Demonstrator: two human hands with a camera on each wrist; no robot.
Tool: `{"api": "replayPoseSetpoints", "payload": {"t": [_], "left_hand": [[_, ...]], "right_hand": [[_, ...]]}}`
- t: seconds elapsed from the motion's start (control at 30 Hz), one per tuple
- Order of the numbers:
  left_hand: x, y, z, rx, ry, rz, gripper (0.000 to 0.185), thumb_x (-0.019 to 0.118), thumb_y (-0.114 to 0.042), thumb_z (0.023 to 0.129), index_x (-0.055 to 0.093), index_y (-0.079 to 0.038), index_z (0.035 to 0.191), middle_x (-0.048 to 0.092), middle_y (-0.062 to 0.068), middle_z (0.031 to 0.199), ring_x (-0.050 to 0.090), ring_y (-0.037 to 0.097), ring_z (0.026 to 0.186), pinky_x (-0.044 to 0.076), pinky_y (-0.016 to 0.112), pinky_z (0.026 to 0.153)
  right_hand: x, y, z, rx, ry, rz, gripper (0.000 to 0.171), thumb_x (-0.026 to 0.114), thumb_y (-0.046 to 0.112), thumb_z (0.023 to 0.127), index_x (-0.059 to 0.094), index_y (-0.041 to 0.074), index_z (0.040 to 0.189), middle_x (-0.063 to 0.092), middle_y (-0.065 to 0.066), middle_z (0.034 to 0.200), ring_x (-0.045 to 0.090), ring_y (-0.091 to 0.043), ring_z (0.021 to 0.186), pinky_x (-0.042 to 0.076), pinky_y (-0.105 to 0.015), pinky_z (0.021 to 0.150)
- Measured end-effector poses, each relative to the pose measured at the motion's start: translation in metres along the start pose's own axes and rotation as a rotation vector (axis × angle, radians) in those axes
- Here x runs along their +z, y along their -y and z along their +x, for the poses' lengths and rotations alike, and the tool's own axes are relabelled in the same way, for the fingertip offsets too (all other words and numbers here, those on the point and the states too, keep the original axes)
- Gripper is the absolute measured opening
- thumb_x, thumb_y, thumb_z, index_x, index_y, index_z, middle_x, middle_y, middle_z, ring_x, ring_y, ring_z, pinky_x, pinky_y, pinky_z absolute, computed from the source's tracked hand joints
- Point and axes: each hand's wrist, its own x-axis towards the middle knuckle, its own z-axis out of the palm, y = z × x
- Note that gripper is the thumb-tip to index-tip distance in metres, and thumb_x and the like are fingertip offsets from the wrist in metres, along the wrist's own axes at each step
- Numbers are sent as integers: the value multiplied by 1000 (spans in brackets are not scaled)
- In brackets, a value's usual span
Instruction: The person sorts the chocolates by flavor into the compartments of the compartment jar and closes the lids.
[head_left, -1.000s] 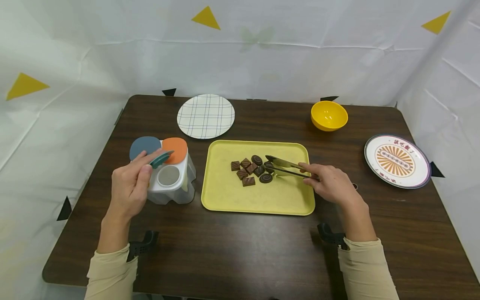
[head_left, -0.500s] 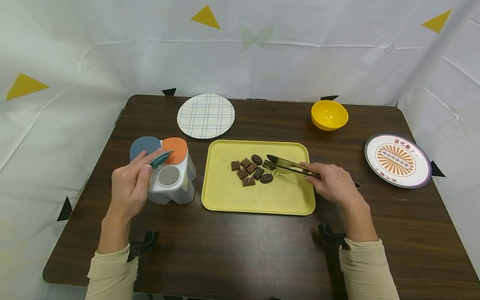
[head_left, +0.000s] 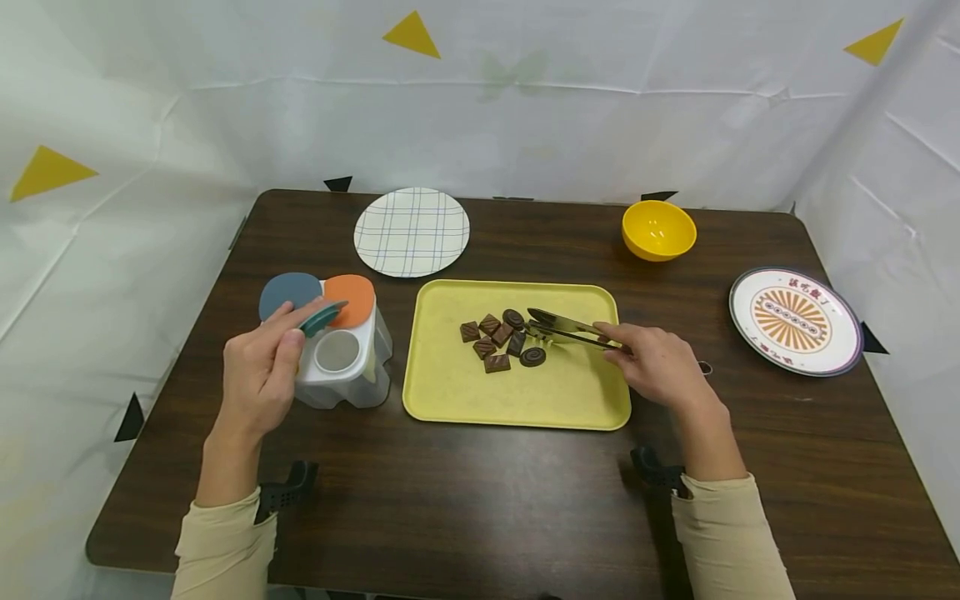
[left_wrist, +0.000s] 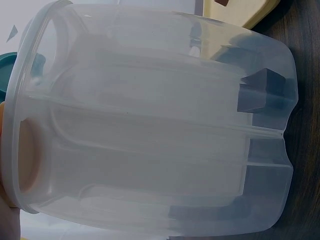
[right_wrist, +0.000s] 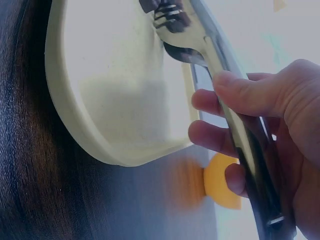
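Observation:
My left hand (head_left: 258, 379) pinches a teal lid (head_left: 321, 320) above the uncovered round opening of a translucent multi-compartment container (head_left: 360, 390). Through its wall, the left wrist view shows a dark block (left_wrist: 265, 92) near the bottom. My right hand (head_left: 663, 367) grips metal serving tongs (head_left: 562, 322), thumb on one arm and fingers along the other. Their forked end reaches over the yellow tray (head_left: 517, 404), where several chocolates (head_left: 497, 363) lie clustered. In the right wrist view, a dark chocolate (right_wrist: 175, 21) shows behind the tines, partly hidden.
Blue (head_left: 291, 296) and orange lids (head_left: 351, 300) cover other compartments of the container. A checked plate (head_left: 412, 233) lies behind the tray, a yellow bowl (head_left: 657, 232) stands at the back right, and a patterned plate (head_left: 795, 322) sits at the right of the dark table (head_left: 465, 508).
The tongs shifted slightly right, then back left with my right hand, and their arms now stand around the dark chocolate at the cluster's right side. My left hand and the teal lid stayed put.

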Motion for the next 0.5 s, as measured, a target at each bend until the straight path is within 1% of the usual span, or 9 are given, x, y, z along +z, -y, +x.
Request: {"api": "replayPoseSetpoints", "payload": {"t": [0.17,0.37,0.5], "left_hand": [[0,1,0,-4,-3,3,38,43,-17,97,70,-3,121,70,9,117,64,29,112,39,48,107],[0,1,0,1,0,-1,38,43,-17,98,70,-3,121,70,8,117,64,29,112,39,48,106],[0,1,0,1,-3,3,38,43,-16,97,70,-3,121,70,8,117,64,29,112,39,48,106]], "right_hand": [[2,1,2,-17,-51,-18,38,66,13,92,66,16,130,72,-8,102,55,-23,69,45,-44,61],[5,0,0,-25,-91,-30,35,66,14,92,68,17,127,73,-7,101,56,-22,68,46,-44,61],[3,-1,-2,-37,-122,-22,35,67,13,91,69,16,126,73,-8,104,59,-23,69,46,-45,60]]}}
